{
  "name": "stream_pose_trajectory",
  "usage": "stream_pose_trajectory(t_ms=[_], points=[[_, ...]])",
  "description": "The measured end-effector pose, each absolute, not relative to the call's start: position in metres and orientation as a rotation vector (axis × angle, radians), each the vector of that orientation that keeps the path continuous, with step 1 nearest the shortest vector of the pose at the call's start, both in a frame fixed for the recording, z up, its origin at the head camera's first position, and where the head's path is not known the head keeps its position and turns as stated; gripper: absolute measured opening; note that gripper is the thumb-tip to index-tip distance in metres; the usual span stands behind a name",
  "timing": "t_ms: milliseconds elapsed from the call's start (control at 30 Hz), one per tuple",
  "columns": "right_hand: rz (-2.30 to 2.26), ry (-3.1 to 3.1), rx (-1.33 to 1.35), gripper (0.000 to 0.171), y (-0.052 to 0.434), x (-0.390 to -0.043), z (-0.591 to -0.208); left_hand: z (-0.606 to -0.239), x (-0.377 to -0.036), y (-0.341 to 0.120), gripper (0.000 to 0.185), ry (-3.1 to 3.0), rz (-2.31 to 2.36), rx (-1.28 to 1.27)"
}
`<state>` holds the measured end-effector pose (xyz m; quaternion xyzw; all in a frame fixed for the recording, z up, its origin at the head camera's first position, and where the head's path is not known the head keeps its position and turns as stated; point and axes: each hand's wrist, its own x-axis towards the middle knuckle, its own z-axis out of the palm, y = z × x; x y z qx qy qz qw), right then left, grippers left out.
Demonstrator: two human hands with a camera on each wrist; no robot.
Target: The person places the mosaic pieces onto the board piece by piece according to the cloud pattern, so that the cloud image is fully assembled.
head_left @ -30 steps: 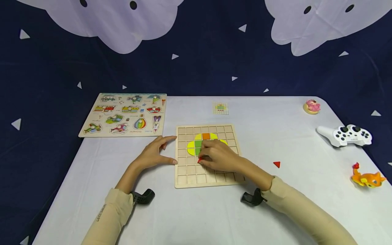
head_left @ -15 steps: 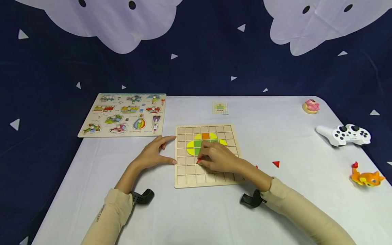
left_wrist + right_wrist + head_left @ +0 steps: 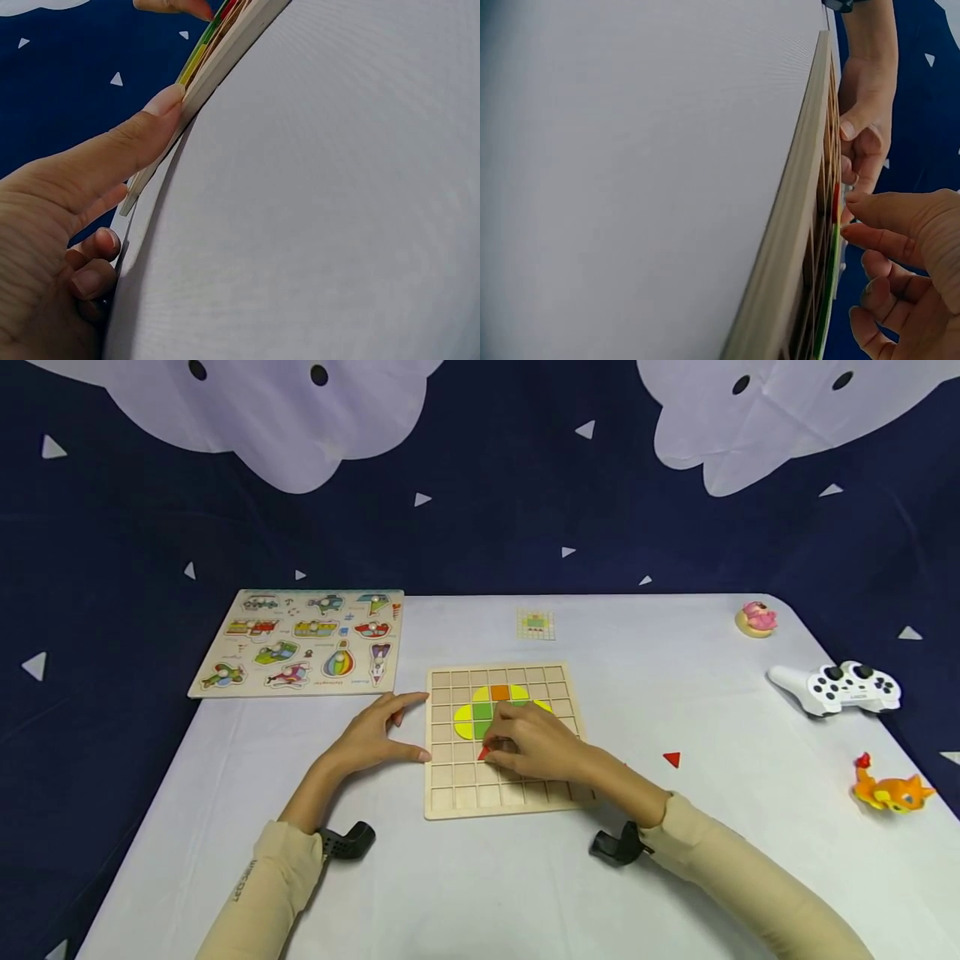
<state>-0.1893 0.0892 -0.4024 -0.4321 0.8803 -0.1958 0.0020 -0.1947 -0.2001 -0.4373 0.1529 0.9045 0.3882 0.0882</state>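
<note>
A white-covered bench (image 3: 525,877) is carrying everything here. At its far left corner a vehicle peg puzzle (image 3: 300,642) is lying flat. Near the middle, the wooden grid board (image 3: 504,796) is sitting with yellow, green and orange tiles filling cells in its upper half. The left hand (image 3: 372,737) is bracing the board's left edge, thumb and forefinger spread against it (the other fingers are curling loosely and gripping nothing). The right hand (image 3: 536,744) is resting on the board, its fingers (image 3: 877,241) pinching a small red triangle tile (image 3: 484,752) down against a cell just below the coloured patch. A white game controller (image 3: 836,687) is lying at the right edge, an orange toy animal (image 3: 888,792) nearer. Another red triangle (image 3: 672,759) is lying loose right of the board.
</note>
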Motion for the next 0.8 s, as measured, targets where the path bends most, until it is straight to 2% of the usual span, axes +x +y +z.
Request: stream_pose_trajectory(t_ms=[267, 633, 800], points=[[-0.599, 2.799, -1.293, 0.019, 0.117, -0.184, -0.395, -0.436, -0.194, -0.199, 0.091, 2.692, 1.149, 0.441], [-0.623, 2.894, -1.111, 0.015, 0.184, -0.172, -0.397, -0.435, -0.195, -0.2, 0.092, 2.691, 1.143, 0.439], [-0.595, 2.954, -1.056, 0.019, 0.207, -0.163, -0.398, -0.436, -0.195, -0.199, 0.092, 2.687, 1.139, 0.434]])
